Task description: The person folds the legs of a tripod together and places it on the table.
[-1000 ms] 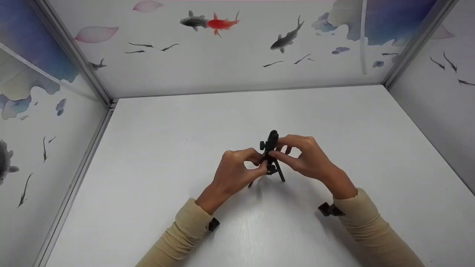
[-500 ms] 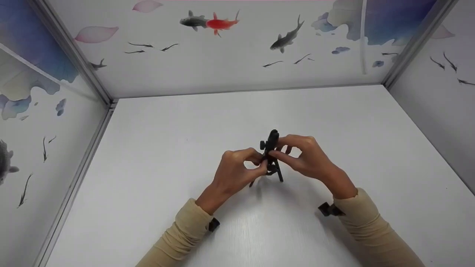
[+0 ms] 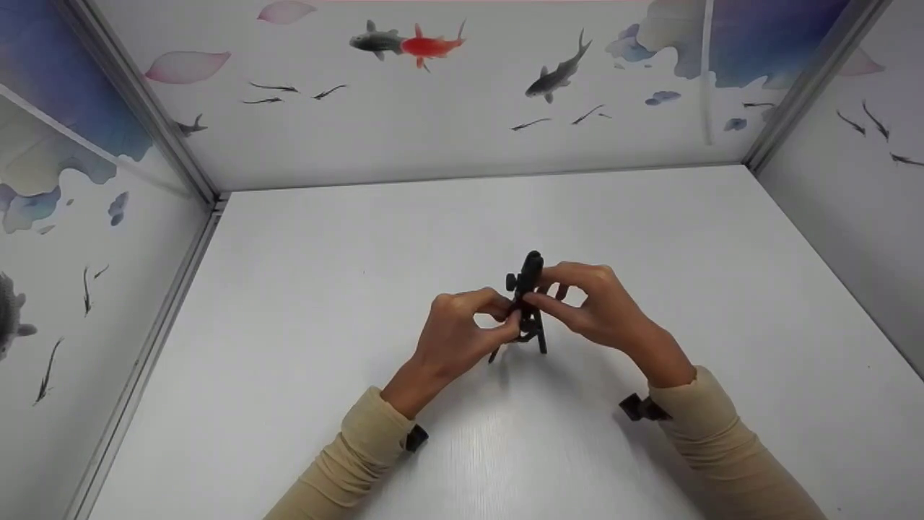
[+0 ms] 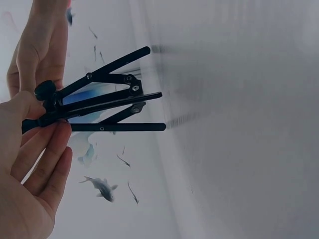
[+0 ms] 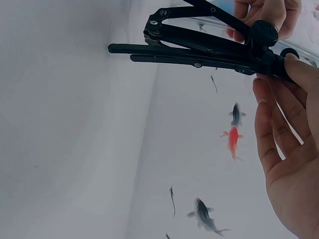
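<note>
A small black tripod (image 3: 532,273) stands nearly upright between my hands, its legs pointing down at the white table. My left hand (image 3: 462,328) pinches its middle from the left with thumb and fingers. From the right, my right hand (image 3: 603,307) grips the upper part between thumb and fingertips. The legs (image 4: 119,127) are partly spread, with hinged braces joining them to the centre column. A round knob (image 5: 263,34) sticks out from the side of the body. My fingers hide part of the middle. Whether the feet touch the table, I cannot tell.
The white table (image 3: 303,289) runs back to a white wall (image 3: 462,137) printed with fish. More printed panels stand at left and right along metal frame bars (image 3: 155,108). Small black cameras (image 3: 632,406) sit at both cuffs.
The tripod's legs have drawn slightly closer together, and its top has risen a little. Both hands keep nearly the same place and hold.
</note>
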A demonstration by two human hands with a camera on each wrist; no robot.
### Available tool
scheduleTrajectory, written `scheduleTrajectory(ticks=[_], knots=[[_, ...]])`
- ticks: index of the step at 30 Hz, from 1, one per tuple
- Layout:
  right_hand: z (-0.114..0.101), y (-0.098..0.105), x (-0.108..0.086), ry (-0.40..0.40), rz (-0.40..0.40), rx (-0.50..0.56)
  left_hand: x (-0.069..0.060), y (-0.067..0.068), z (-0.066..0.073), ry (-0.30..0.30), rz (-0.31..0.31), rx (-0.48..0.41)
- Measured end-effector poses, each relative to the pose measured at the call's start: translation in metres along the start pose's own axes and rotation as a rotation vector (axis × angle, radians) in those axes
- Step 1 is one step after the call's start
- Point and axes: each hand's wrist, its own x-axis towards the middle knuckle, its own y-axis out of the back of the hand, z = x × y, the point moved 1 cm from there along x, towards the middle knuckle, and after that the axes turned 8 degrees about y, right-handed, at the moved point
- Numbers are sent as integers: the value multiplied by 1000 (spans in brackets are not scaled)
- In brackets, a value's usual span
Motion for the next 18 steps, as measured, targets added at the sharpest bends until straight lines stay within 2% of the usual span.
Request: scheduleTrajectory(ticks=[18], knots=[[1,-1,-1,10,-1,-27,-1,0,1,12,0,-3]])
